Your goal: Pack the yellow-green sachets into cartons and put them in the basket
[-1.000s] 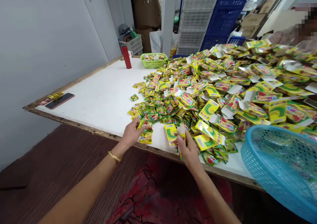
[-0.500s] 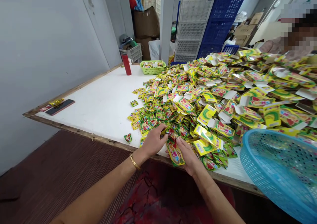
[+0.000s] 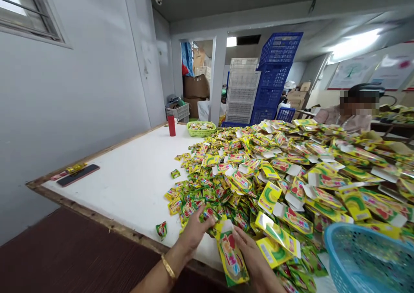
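My right hand (image 3: 252, 252) grips a small yellow-green candy box (image 3: 232, 254), printed with red fruit and bubble letters. The box is tilted near the table's front edge, and its white flap stands up at the top. Just left of it, my left hand (image 3: 193, 231), with a gold bangle on the wrist, has thumb and fingers closed around a small green candy packet (image 3: 207, 214). Many similar wrapped packets (image 3: 194, 193) lie loose in front of that hand. One packet (image 3: 161, 230) rests apart near the front edge.
A big heap of candy boxes (image 3: 284, 172) covers the table's right side. A blue basket (image 3: 343, 258) stands at front right, a green basket (image 3: 202, 133) and red bottle (image 3: 171, 126) at the back. A phone (image 3: 78, 175) lies far left. Another person (image 3: 346, 118) sits beyond the heap.
The view has tilted up, so the hands and table appear lower. My left hand has drawn slightly away from the box, whose white flap now shows.
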Demonstrator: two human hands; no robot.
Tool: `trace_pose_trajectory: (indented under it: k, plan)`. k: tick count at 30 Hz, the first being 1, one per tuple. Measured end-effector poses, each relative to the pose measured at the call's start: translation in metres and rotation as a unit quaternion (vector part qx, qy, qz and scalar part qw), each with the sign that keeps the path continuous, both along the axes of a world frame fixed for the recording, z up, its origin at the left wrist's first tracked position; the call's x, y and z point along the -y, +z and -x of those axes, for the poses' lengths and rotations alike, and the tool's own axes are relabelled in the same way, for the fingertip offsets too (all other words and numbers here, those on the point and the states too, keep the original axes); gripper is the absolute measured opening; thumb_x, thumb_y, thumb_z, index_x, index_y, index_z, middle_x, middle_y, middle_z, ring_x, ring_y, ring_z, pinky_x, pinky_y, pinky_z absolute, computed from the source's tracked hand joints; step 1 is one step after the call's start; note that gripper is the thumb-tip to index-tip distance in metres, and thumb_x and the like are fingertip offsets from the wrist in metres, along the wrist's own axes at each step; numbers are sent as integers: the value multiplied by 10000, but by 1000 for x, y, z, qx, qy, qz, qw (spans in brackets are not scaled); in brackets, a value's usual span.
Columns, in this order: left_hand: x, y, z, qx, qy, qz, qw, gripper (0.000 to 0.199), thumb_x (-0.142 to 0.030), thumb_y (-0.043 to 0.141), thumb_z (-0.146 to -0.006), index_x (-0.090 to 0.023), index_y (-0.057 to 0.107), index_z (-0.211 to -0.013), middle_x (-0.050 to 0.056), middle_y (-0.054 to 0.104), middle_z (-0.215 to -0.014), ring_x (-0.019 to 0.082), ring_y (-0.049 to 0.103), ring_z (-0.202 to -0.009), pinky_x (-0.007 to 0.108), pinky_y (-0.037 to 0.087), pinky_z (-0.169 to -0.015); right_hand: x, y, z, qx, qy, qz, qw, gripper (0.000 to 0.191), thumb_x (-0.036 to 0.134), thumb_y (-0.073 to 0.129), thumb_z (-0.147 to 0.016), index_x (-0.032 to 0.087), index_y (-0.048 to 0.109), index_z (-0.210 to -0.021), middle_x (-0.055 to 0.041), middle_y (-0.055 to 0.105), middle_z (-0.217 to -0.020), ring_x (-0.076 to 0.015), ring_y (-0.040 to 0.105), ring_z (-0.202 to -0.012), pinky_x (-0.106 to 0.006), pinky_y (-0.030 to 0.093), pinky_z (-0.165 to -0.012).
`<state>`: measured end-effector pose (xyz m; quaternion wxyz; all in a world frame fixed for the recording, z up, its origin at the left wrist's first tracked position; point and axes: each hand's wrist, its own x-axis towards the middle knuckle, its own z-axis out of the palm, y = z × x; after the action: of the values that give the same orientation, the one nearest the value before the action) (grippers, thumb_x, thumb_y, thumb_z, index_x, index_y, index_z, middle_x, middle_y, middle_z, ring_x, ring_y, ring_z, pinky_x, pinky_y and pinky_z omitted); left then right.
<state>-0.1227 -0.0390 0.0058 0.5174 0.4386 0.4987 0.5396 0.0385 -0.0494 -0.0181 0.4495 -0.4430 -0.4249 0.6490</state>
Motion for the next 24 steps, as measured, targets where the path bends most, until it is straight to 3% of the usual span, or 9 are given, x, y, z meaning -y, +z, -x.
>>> trace_pose_trajectory:
  k: [2, 4, 8, 9, 11, 14, 18, 22, 24]
  plan:
    - [3, -4, -1, -19, -8, -8, 1000, 427, -372, 714, -628, -162, 644, -993, 58, 692, -870, 219, 626, -852, 311, 515, -736, -9, -1, -3, 106, 25, -105, 988, 555, 639, 605, -680, 174, 652, -979, -91, 688, -938, -260, 640, -908, -402, 489, -819]
    - [8, -8, -2, -44, -1, -20, 999, 347, -344, 704, -625, -158, 656, -915, 47, 690, -844, 202, 615, -816, 305, 511, -727, -9, 2, -1, 280, 12, -179, 943, 523, 596, 506, -768, 167, 647, -1033, -126, 678, -984, -291, 622, -952, -433, 471, -834]
    - [13, -16, 0, -96, 16, 6, 995, 206, -320, 657, -637, -147, 620, -743, 10, 630, -667, 152, 561, -636, 273, 483, -613, 19, 5, 13, 592, -46, -253, 764, 540, 423, 413, -848, 125, 481, -1293, -222, 570, -1188, -335, 609, -948, -476, 467, -769]
    - [14, -19, 1, -102, 20, 11, 994, 192, -315, 650, -638, -147, 609, -721, 5, 619, -656, 146, 553, -627, 268, 476, -610, 28, 4, 17, 628, -48, -273, 727, 562, 406, 432, -842, 129, 436, -1330, -225, 518, -1257, -344, 583, -1004, -476, 464, -771]
    - [15, -23, 2, -91, 27, 14, 995, 199, -313, 644, -638, -146, 609, -739, 10, 632, -702, 147, 564, -665, 267, 478, -644, 43, 0, 22, 666, -38, -298, 683, 602, 393, 499, -814, 157, 397, -1358, -200, 463, -1324, -353, 514, -1103, -464, 463, -781]
    - [15, -27, 1, -25, 25, 30, 999, 271, -334, 644, -648, -144, 621, -840, 35, 667, -826, 156, 597, -745, 276, 491, -703, 49, -7, 21, 678, -5, -306, 668, 583, 345, 537, -801, 181, 415, -1347, -167, 533, -1222, -325, 498, -1079, -427, 459, -795]
    - [9, -27, 1, 40, 47, 50, 997, 332, -356, 696, -629, -138, 603, -862, 32, 668, -770, 157, 612, -694, 291, 509, -679, 39, -5, 10, 658, 13, -342, 671, 586, 270, 532, -786, 183, 410, -1353, -129, 556, -1035, -260, 514, -963, -379, 437, -825]
    - [5, -20, 3, 67, 63, 22, 995, 385, -356, 722, -616, -151, 607, -920, 28, 679, -785, 166, 628, -719, 298, 507, -718, 35, 1, 7, 652, -16, -392, 649, 639, 232, 555, -729, 233, 408, -1351, -111, 509, -1089, -246, 510, -976, -375, 419, -819]
    - [7, -14, 2, 46, 65, 8, 997, 363, -341, 693, -644, -153, 613, -945, 37, 686, -845, 168, 626, -761, 294, 500, -741, 36, 0, 10, 631, -51, -416, 654, 622, 232, 534, -735, 233, 412, -1344, -109, 497, -1110, -239, 506, -986, -361, 419, -808]
